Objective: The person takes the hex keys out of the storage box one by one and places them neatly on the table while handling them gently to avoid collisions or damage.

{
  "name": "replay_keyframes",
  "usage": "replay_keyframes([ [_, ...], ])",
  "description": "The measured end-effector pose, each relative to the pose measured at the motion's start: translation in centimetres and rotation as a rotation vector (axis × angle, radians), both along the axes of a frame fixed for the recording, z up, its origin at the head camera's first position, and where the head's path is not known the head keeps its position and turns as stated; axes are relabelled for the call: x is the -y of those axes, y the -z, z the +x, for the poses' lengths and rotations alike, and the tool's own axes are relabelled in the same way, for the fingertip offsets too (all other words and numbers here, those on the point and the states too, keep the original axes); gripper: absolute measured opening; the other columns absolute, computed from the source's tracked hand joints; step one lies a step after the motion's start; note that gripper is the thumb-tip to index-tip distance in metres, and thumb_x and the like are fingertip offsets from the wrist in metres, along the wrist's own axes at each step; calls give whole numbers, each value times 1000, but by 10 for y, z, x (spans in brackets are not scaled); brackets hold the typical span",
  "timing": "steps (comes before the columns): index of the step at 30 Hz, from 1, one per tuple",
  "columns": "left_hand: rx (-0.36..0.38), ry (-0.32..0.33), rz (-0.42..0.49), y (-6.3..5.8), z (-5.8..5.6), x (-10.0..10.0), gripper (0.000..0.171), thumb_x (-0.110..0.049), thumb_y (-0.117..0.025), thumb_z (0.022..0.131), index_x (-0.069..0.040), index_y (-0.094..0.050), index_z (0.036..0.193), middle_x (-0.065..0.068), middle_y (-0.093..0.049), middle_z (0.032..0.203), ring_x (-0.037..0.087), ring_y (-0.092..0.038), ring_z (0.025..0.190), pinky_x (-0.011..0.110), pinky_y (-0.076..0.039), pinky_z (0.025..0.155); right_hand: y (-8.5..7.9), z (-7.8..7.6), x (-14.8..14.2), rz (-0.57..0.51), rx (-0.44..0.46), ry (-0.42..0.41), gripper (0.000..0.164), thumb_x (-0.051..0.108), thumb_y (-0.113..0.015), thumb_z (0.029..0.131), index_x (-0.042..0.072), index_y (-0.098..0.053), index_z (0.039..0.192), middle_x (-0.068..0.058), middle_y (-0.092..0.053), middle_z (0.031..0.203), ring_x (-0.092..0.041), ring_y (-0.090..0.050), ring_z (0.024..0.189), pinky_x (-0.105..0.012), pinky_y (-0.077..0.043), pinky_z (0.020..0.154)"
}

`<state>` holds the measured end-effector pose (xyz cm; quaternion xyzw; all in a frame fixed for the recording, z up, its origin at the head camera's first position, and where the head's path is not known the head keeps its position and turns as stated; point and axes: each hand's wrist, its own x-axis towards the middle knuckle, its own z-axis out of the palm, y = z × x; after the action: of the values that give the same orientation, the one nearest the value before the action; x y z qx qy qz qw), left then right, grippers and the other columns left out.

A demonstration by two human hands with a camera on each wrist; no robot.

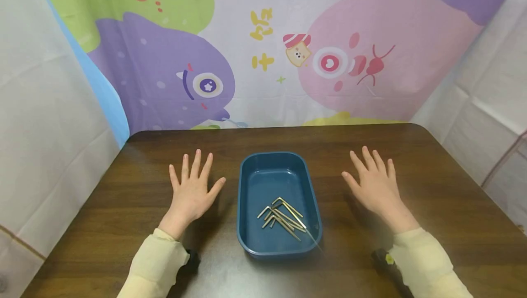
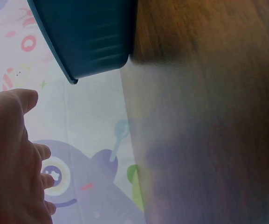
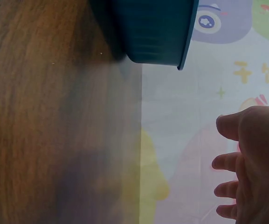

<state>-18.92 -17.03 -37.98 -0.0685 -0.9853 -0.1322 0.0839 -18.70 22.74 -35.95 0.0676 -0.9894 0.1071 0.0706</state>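
In the head view, a blue rectangular tray (image 1: 271, 183) with rounded corners stands on the table between the two hands. Several brass-coloured L-shaped hex keys (image 1: 284, 218) lie in a loose pile toward its near end. My left hand (image 1: 191, 196) is to the left of the tray, fingers spread and straight, holding nothing. To the right, my right hand (image 1: 376, 190) is spread the same way, also with nothing in it. Both wrist views show the tray's outer side (image 2: 92, 37) apart from the fingers; the hex keys are hidden there.
The dark brown wooden table (image 1: 136, 188) has a rounded far edge. Behind it hangs a cloth (image 1: 263, 92) printed with cartoon figures. Pale sheets (image 1: 45, 105) hang at both sides. A dark object (image 1: 191, 261) shows under the left sleeve.
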Motion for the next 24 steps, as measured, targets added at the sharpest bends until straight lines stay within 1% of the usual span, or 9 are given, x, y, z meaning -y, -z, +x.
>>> replay_keyframes([
  [8,1,1,-1,0,1,0,75,-61,-33,89,-17,-13,146,13,0,153,36,11,138,61,13,100,-2,1,3,-8,-21,-18,63,48,-36,94,10,-25,143,-22,-13,149,-42,-8,136,-62,2,103],
  [12,12,1,0,-1,1,-1,75,-63,-30,89,-16,-15,146,13,-2,153,37,9,138,61,14,100,-3,2,11,-19,-66,-49,60,43,-41,94,8,-30,141,-22,-21,147,-42,-15,134,-62,-3,103],
  [14,18,-1,9,-1,3,-2,73,-60,-31,90,-12,-23,144,15,-9,151,38,2,138,60,15,100,-3,3,17,-24,-96,-72,57,39,-45,93,7,-34,139,-22,-28,144,-41,-21,132,-61,-7,103],
  [16,12,-7,20,-1,4,-4,66,-54,-35,92,-8,-34,139,18,-23,147,38,-12,137,60,12,102,-3,4,24,-35,-126,-103,52,34,-50,92,6,-41,135,-21,-38,139,-39,-31,129,-59,-13,103],
  [18,-8,-7,28,-2,6,-6,57,-46,-40,93,-3,-46,130,19,-42,137,37,-32,129,59,0,105,-3,4,33,-49,-143,-134,47,30,-54,90,6,-47,129,-18,-49,131,-36,-41,123,-57,-18,103],
  [20,-25,-1,43,-2,7,-10,46,-39,-46,92,-3,-56,119,17,-56,121,36,-50,113,55,-20,102,-4,6,42,-62,-152,-162,40,27,-56,88,6,-54,123,-15,-57,121,-33,-50,115,-55,-23,101],
  [22,-31,8,62,-1,8,-15,37,-34,-49,91,-4,-61,110,13,-64,107,33,-60,95,50,-39,88,-5,7,52,-78,-160,-189,34,24,-59,87,6,-59,116,-12,-62,112,-30,-55,107,-53,-28,100],
  [23,-25,9,72,-1,8,-17,34,-33,-50,91,-6,-63,106,11,-66,101,31,-62,88,48,-45,79,-6,7,57,-80,-169,-206,31,23,-61,86,7,-61,112,-10,-64,107,-28,-58,103,-52,-30,98],
  [24,-17,5,86,0,9,-18,31,-32,-50,90,-7,-64,103,8,-67,96,29,-63,81,45,-47,71,-6,8,62,-81,-181,-227,27,22,-62,85,7,-63,108,-8,-65,103,-27,-59,99,-50,-33,96],
])
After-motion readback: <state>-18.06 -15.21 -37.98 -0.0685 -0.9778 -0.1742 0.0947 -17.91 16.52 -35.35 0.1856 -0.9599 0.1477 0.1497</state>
